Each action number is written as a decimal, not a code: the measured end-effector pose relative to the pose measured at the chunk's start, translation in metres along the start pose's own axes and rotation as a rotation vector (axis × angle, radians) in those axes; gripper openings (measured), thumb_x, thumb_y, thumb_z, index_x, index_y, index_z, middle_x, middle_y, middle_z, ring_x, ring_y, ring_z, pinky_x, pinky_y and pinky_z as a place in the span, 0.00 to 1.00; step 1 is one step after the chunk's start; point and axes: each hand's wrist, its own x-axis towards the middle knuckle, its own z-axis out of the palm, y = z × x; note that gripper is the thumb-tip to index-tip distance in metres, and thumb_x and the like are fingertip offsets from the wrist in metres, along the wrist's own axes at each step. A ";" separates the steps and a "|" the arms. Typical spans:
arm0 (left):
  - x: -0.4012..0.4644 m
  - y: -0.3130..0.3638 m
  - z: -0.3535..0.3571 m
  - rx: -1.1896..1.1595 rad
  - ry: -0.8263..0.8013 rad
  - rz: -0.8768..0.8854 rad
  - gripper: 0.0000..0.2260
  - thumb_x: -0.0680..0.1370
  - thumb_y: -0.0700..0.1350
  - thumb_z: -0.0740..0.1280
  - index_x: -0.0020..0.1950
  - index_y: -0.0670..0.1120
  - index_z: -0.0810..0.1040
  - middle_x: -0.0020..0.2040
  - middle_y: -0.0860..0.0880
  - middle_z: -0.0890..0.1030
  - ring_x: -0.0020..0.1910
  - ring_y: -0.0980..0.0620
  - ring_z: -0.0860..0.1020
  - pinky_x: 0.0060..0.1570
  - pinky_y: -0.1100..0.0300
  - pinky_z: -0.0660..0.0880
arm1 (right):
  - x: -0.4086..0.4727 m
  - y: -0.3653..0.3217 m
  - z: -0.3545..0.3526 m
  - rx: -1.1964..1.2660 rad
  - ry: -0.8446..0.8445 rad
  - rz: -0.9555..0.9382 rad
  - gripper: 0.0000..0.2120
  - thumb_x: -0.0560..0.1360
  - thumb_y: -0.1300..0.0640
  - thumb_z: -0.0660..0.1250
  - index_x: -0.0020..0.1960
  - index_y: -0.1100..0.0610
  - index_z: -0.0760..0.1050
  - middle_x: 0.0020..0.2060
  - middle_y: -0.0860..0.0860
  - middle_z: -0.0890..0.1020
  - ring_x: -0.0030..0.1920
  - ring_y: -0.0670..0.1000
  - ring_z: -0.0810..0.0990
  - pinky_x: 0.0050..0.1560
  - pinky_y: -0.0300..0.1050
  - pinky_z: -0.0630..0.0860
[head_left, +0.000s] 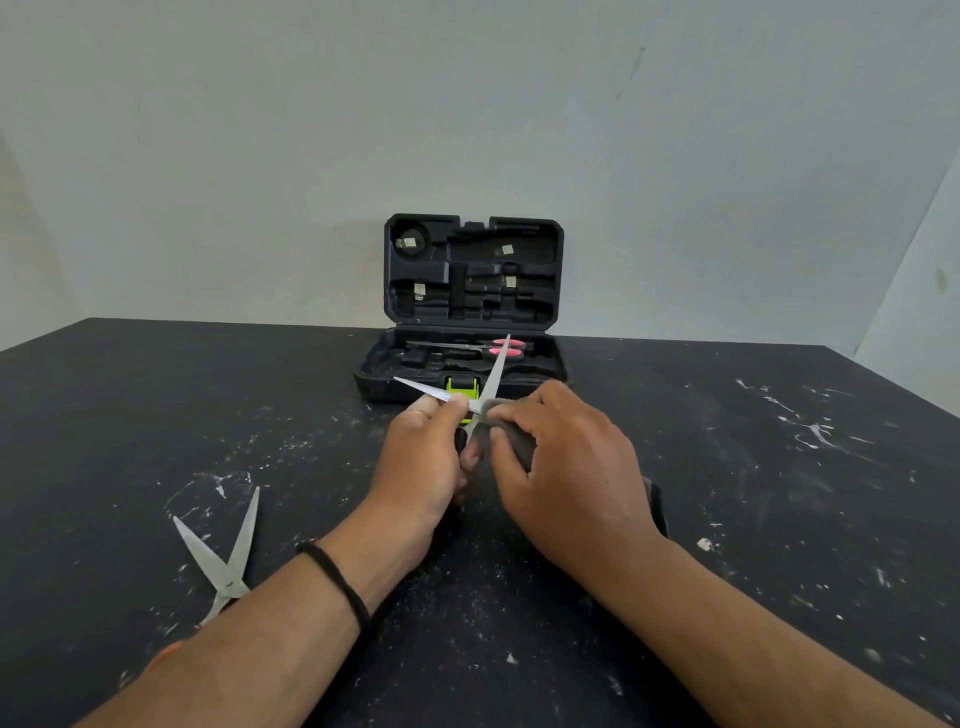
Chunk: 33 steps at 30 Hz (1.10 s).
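Note:
My left hand (423, 457) grips a pair of scissors (493, 379) near its pivot, with the two steel blades spread apart and pointing away from me. My right hand (563, 462) pinches a small dark grey pad (511, 439) against the right blade, just above the pivot. The handles are hidden under my hands. A second pair of scissors (223, 561) lies spread on the black table (727, 493) at the near left, partly under my left forearm.
An open black tool case (470, 312) stands at the table's far middle, lid upright against the pale wall. Scissors with red handles (506, 348) lie in its lower tray. A green latch (461, 385) is on its front. White specks and smears dot the table.

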 end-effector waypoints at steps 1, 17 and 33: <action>0.001 0.000 0.000 -0.008 0.024 -0.005 0.12 0.84 0.47 0.59 0.42 0.46 0.70 0.25 0.49 0.70 0.22 0.53 0.63 0.27 0.59 0.60 | 0.001 0.001 -0.001 -0.037 -0.024 0.054 0.09 0.78 0.51 0.65 0.51 0.49 0.83 0.42 0.46 0.77 0.39 0.48 0.78 0.37 0.45 0.77; 0.009 -0.003 -0.001 -0.060 0.131 0.014 0.10 0.85 0.47 0.58 0.47 0.44 0.71 0.25 0.50 0.70 0.22 0.53 0.63 0.26 0.60 0.60 | -0.004 0.004 0.005 0.023 -0.166 -0.085 0.11 0.79 0.49 0.63 0.54 0.47 0.84 0.41 0.45 0.75 0.39 0.47 0.76 0.38 0.46 0.76; 0.003 -0.005 0.000 -0.039 0.115 0.014 0.13 0.85 0.47 0.58 0.45 0.43 0.72 0.24 0.50 0.70 0.21 0.54 0.65 0.25 0.60 0.63 | -0.001 0.009 0.006 0.124 -0.067 -0.140 0.13 0.78 0.52 0.66 0.59 0.49 0.84 0.45 0.44 0.82 0.43 0.46 0.81 0.40 0.50 0.81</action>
